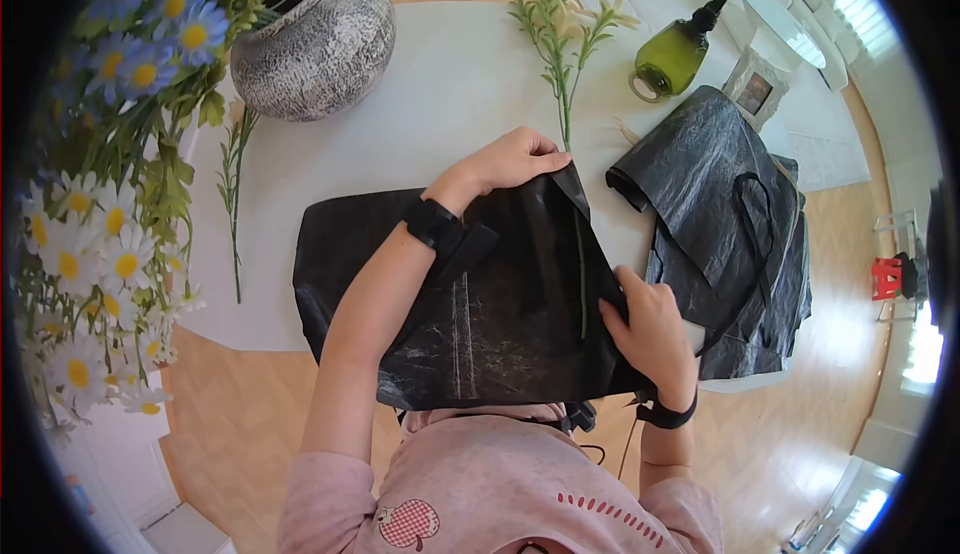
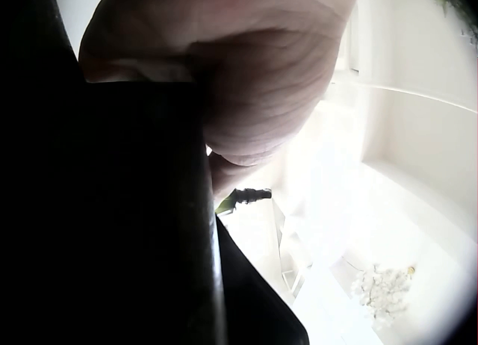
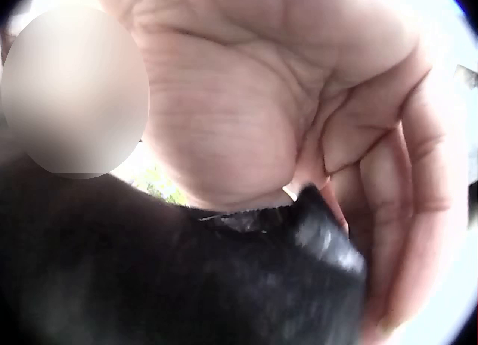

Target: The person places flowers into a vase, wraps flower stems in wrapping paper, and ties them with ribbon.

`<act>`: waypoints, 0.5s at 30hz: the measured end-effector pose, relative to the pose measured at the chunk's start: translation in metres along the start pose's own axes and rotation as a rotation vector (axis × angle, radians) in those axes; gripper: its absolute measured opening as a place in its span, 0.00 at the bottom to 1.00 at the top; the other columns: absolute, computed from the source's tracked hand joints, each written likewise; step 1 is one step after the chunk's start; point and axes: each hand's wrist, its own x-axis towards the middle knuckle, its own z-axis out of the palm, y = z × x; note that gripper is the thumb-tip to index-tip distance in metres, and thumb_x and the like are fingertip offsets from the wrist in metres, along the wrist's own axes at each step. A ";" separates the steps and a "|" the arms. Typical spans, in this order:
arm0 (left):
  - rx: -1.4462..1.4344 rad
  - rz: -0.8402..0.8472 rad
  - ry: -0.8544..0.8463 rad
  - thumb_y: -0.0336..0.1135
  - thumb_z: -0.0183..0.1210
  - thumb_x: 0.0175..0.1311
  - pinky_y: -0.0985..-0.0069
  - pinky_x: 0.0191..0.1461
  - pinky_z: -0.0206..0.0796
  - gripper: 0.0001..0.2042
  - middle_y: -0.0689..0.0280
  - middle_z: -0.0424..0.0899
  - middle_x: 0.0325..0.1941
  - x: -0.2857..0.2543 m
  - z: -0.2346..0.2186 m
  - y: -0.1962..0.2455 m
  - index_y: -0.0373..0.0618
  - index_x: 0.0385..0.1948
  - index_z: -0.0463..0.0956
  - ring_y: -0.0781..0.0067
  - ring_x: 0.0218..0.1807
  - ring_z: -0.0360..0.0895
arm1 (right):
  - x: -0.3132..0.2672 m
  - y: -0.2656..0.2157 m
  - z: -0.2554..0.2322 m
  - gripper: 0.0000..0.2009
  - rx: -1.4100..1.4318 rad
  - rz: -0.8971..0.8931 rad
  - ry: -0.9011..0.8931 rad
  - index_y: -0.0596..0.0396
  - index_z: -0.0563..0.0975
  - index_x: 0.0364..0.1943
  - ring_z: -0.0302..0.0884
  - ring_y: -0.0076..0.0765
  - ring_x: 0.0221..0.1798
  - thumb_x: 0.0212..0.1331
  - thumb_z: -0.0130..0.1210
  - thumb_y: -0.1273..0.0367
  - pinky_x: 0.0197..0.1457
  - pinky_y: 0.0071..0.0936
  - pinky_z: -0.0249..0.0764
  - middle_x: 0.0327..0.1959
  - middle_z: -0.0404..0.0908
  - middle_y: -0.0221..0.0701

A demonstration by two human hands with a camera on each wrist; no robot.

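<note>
**Black sheet (image 1: 430, 324), held at two edges**

My black sheet lies over the near edge of the white table (image 1: 460, 84), right in front of me. My left hand (image 1: 512, 164) pinches its far edge, beside the pale flower (image 1: 558, 34). My right hand (image 1: 655, 336) grips the right edge with thumb and bent fingers. I think I hold two spots so that side stays up by the stem (image 1: 583, 284), which goes behind the edge and shows again lower down. I can't tell if my left hand pinches the stem too.

A black bundle (image 1: 695, 179) lies just past my right hand, so there's little room there. My left arm (image 1: 375, 284) hides some of the sheet. On my left are a gray pot (image 1: 325, 54), a green stalk (image 1: 239, 142) and daisies (image 1: 70, 264). A green bottle (image 1: 670, 56) and a picture frame (image 1: 755, 91) sit far right, out of my way.
</note>
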 end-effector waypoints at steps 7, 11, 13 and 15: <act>0.057 0.059 0.002 0.38 0.51 0.58 0.84 0.30 0.58 0.13 0.74 0.71 0.18 0.003 -0.006 -0.007 0.35 0.24 0.74 0.87 0.24 0.63 | -0.018 -0.009 -0.028 0.30 0.006 0.096 -0.099 0.57 0.62 0.47 0.72 0.46 0.23 0.39 0.62 0.60 0.24 0.35 0.65 0.17 0.73 0.39; 0.135 0.063 0.067 0.39 0.51 0.58 0.82 0.28 0.57 0.14 0.74 0.70 0.17 0.006 -0.003 -0.007 0.34 0.22 0.73 0.85 0.22 0.61 | -0.011 -0.018 -0.011 0.30 -0.182 0.119 -0.088 0.58 0.60 0.47 0.72 0.50 0.24 0.39 0.62 0.66 0.25 0.36 0.65 0.16 0.71 0.42; 0.196 0.068 0.089 0.40 0.51 0.58 0.82 0.27 0.56 0.15 0.73 0.69 0.16 0.007 -0.003 -0.005 0.34 0.22 0.73 0.84 0.21 0.61 | -0.006 -0.001 0.002 0.29 -0.228 0.072 -0.063 0.58 0.60 0.46 0.71 0.51 0.24 0.39 0.62 0.67 0.24 0.36 0.65 0.16 0.70 0.42; 0.256 0.075 0.117 0.41 0.51 0.58 0.81 0.26 0.56 0.16 0.72 0.69 0.15 0.007 -0.005 -0.005 0.34 0.21 0.73 0.84 0.21 0.61 | -0.005 0.008 0.004 0.25 -0.209 0.012 -0.015 0.58 0.61 0.42 0.71 0.51 0.24 0.38 0.61 0.71 0.24 0.39 0.64 0.15 0.70 0.43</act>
